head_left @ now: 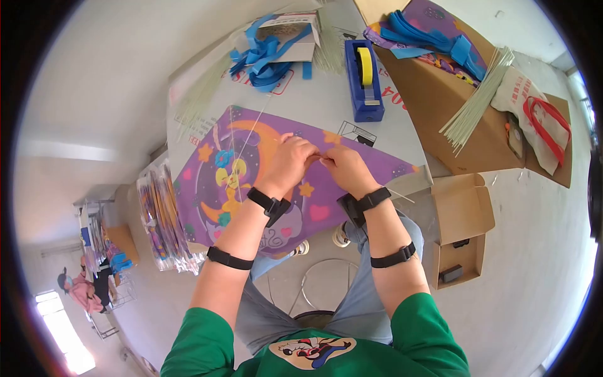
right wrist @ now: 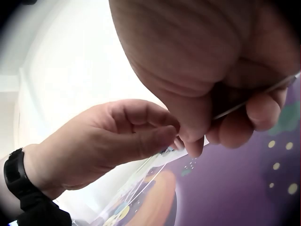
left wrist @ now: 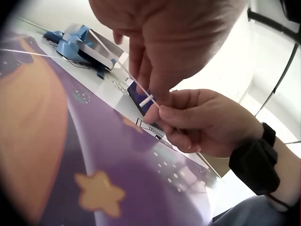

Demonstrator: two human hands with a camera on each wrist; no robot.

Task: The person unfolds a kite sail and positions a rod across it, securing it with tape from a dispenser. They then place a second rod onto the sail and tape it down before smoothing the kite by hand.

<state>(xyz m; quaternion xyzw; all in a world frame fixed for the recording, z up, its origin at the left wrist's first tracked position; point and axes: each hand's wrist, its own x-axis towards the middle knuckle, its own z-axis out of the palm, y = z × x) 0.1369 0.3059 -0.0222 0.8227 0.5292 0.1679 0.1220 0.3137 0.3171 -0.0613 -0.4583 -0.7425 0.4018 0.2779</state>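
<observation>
A purple kite sail printed with a moon, stars and a yellow cartoon animal lies spread on the table. Above its upper edge my left hand and right hand meet, fingertips close together. Both pinch a thin white rod, which runs slantwise through the fingers in the left wrist view. A short white tube sits crosswise on the rod beside the fingertips. In the right wrist view the rod passes under the curled fingers of my right hand. Another thin white rod lies across the sail.
Beyond the sail stand a blue tape dispenser and a heap of blue ribbon. At right, cardboard bears a bundle of pale rods and a bag with red handles. An open carton lies lower right; packed bundles hang left.
</observation>
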